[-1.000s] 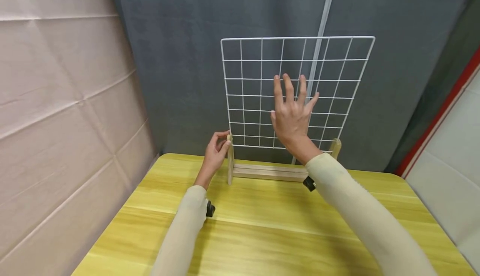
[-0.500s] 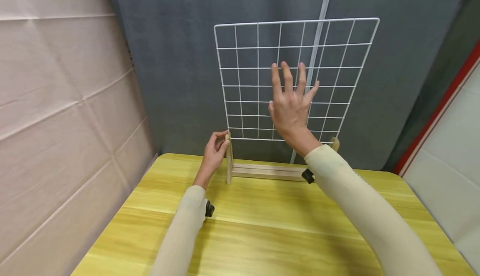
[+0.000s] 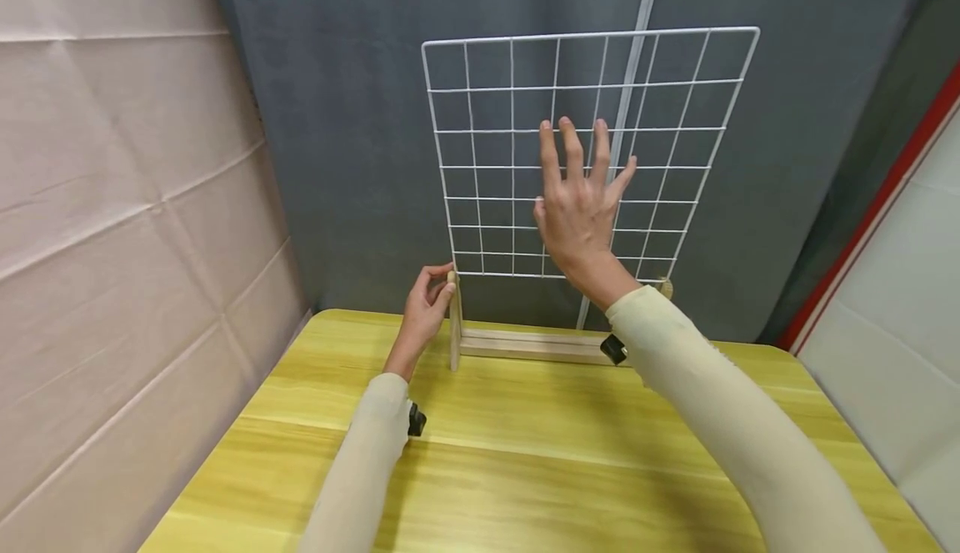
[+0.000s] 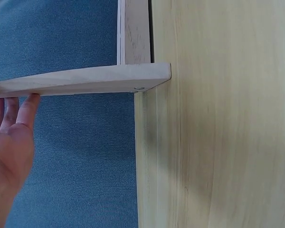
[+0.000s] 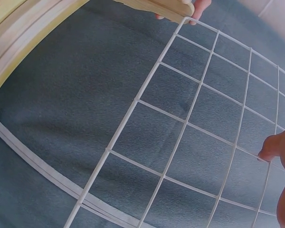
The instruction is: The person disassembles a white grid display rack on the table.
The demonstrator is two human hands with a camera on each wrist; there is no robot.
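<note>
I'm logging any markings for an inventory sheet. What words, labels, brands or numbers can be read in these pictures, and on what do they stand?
None: no word, label, brand or number shows in any view.
The white wire grid, the wooden stand, the yellow table and the grey curtain bear no print.
The left hand and right hand cover no visible label.

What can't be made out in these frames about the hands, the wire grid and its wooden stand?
- Head view: the right hand covers the wire grid, hiding how its fingers grip.
- Head view: the right forearm hides most of the wooden stand's right post.
- Left wrist view: the left hand is cut off by the frame edge.
- Right wrist view: only fingertips show at the right edge.
</note>
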